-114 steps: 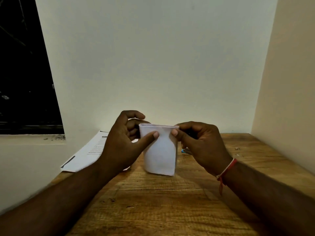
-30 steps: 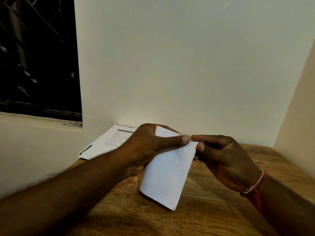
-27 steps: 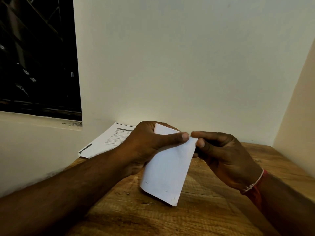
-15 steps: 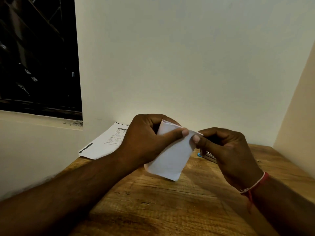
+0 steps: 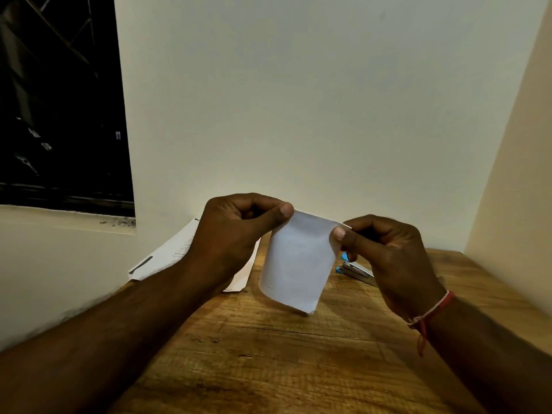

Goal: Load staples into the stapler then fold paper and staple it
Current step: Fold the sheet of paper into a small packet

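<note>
At frame centre the folded paper hangs above the wooden table, its bottom edge clear. The left hand and right hand pinch its top corners, fingers curled. The stapler lies behind, printed sheets at left.

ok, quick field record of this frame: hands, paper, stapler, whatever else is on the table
left hand: pinches top left corner of folded paper
right hand: pinches its top right corner
folded paper: white, hanging upright over the table
stapler: blue and metal, lying on table behind right hand, partly hidden
printed sheets: flat at table's far left, behind left hand
</note>
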The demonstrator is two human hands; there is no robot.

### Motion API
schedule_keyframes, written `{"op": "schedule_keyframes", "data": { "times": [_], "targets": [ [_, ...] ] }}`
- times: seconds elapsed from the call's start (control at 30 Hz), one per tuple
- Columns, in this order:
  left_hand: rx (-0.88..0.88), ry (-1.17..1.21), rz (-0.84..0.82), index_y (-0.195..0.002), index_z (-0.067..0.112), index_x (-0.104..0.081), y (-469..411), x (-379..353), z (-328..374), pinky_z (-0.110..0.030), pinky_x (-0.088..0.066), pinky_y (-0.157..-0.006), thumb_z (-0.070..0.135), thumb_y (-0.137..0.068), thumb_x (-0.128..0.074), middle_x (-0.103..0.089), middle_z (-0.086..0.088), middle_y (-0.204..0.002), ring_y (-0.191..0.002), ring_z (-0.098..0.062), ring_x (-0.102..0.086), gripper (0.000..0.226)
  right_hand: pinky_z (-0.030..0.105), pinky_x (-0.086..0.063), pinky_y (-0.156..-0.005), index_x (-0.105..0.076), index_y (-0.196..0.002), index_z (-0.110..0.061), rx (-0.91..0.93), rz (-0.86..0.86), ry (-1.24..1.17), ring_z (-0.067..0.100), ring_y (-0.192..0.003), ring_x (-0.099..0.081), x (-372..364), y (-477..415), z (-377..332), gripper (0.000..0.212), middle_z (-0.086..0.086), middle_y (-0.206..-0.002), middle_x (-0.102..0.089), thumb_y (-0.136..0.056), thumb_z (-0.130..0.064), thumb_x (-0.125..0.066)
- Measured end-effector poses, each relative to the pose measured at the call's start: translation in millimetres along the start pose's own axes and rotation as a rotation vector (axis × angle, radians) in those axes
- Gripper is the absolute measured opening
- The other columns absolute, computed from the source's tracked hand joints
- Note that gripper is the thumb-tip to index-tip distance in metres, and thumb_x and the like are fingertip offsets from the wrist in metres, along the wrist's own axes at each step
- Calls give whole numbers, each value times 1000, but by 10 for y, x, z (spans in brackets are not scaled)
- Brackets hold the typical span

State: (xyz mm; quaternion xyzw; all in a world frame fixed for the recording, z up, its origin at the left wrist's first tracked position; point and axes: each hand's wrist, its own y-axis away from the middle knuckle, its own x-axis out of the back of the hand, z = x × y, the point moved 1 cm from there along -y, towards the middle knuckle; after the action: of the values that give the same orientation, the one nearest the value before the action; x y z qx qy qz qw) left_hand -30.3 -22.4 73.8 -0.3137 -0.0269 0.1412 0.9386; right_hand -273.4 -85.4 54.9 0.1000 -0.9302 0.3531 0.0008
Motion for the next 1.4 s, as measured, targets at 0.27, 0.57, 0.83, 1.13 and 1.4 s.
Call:
{"op": "schedule_keyframes", "data": {
  "times": [0.27, 0.57, 0.83, 1.13, 1.4],
  "targets": [
    [-352, -345, -113, -93, 24, -92, 181, -94, 76, -13, -57, -89, 20, -91, -92, -87, 16, -92, -97, -1, -82, 4, 28, -51, -72, -86, -98, -21, 449, -42, 502, 15, -92, -70, -128, 108, -113, 18, -10, -91, -78, -93, -38, -81],
    [-80, -352, -204, -91, 28, -91, 92, -81, -79, -9, -57, -81, 32, -88, -93, -87, 14, -92, -93, 0, -82, 5, 41, -58, -72, -84, -94, -24, 239, 108, 325, 20, -87, -71, -8, 83, -190, 9, -8, -92, -80, -94, -32, -82],
    [109, -515, -336, -83, 22, -89, -58, 56, -320, -38, -65, -91, 35, -94, -91, -86, 7, -82, -86, -13, -83, 17, 50, -60, -77, -84, -86, -19, -29, 221, 106, 20, -83, -70, 150, -78, 69, 12, 10, -92, -80, -95, -28, -84],
    [108, -563, -377, -74, 22, -78, -99, 48, -391, -48, -66, -92, 42, -98, -85, -85, 7, -76, -81, -18, -83, 32, 41, -63, -79, -83, -85, -20, -87, 237, 48, 9, -82, -74, 195, -141, 172, 11, -1, -89, -82, -94, -27, -85],
    [210, -160, -446, -131, 34, -74, -10, -30, -407, -39, -64, -95, 37, -96, -86, -87, -10, -107, -100, -20, -85, 36, 44, -66, -71, -83, -91, -17, -253, 179, 39, 21, -84, -77, 124, -85, 256, 13, 6, -93, -83, -93, -29, -85]
  ]
}}
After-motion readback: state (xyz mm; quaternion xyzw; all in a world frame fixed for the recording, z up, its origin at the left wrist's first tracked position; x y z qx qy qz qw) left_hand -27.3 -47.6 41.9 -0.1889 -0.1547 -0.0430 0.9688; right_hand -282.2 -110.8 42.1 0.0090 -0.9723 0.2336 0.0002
